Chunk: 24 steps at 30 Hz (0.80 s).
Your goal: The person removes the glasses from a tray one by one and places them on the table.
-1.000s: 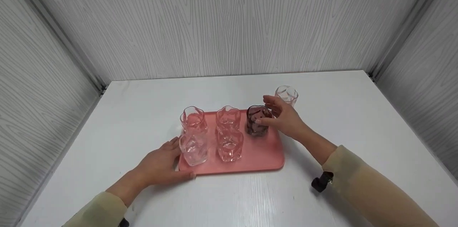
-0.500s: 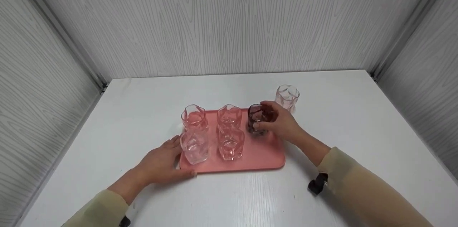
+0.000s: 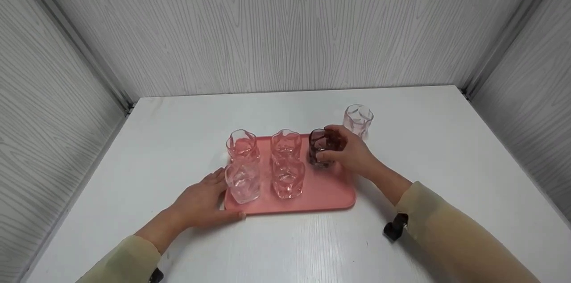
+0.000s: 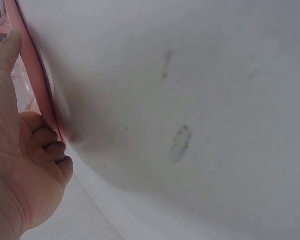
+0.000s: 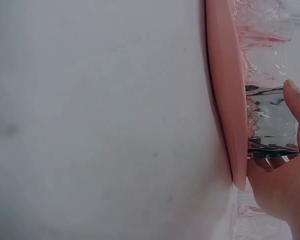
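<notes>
A pink tray lies on the white table. At its back right corner stands a dark tinted glass, upright. My right hand grips this glass from the right, thumb on the near side and fingers behind. In the right wrist view, the dark glass has its base against the tray. My left hand holds the tray's front left corner, its thumb along the front rim and its fingers at the left side. Seen from the left wrist, those fingertips are curled by the tray's edge.
Several clear wavy glasses fill the tray's left and middle, among them a back left glass and a front middle glass. Another clear glass stands on the table behind my right hand. A grey wood-grain wall rises behind the table.
My right hand's fingers, raised and spread beside the dark glass a second ago, have come down and closed round it. The left hand keeps its place at the tray's corner.
</notes>
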Each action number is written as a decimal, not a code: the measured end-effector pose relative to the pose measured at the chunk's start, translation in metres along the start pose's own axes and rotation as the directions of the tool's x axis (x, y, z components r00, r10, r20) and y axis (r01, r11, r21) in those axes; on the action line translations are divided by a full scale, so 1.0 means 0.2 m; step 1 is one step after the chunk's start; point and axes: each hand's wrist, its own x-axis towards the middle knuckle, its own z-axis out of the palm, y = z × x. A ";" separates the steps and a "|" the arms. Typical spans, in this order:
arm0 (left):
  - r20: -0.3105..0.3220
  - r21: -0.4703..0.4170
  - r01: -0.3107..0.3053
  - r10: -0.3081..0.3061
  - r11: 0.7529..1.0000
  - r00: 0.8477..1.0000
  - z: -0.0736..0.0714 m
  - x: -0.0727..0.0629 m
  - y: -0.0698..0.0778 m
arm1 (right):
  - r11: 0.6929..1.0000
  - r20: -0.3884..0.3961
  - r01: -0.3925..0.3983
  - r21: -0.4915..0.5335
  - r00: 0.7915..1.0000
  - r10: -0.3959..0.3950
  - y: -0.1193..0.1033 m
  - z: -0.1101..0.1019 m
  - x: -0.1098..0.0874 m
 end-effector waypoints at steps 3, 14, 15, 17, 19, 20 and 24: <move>0.000 -0.003 0.002 -0.002 1.000 1.000 0.00 0.00 0.00 | 1.000 -0.002 -0.002 0.004 1.000 0.002 0.00 0.00 0.00; 0.008 0.000 0.011 -0.011 1.000 1.000 -0.01 0.00 0.00 | 1.000 0.007 -0.023 -0.004 1.000 0.023 -0.02 -0.01 0.01; 0.010 0.001 0.010 -0.010 1.000 1.000 -0.01 0.00 0.01 | 1.000 0.008 -0.027 -0.003 1.000 0.027 -0.02 -0.01 0.01; 0.014 0.004 0.007 -0.007 1.000 1.000 -0.01 0.00 0.01 | 0.999 0.008 -0.035 -0.002 0.999 0.035 -0.02 -0.01 0.01; 0.014 0.007 0.005 -0.005 1.000 1.000 -0.01 0.01 0.01 | 0.999 0.011 -0.036 -0.009 0.999 0.036 -0.03 -0.01 0.00; 0.013 0.007 0.006 -0.006 1.000 1.000 -0.01 0.01 0.01 | 1.000 0.016 -0.031 0.000 0.999 0.031 -0.03 -0.01 0.00; 0.011 0.003 0.016 -0.016 1.000 1.000 -0.01 0.00 0.01 | 1.000 0.040 -0.007 0.015 0.999 0.006 -0.05 -0.02 -0.02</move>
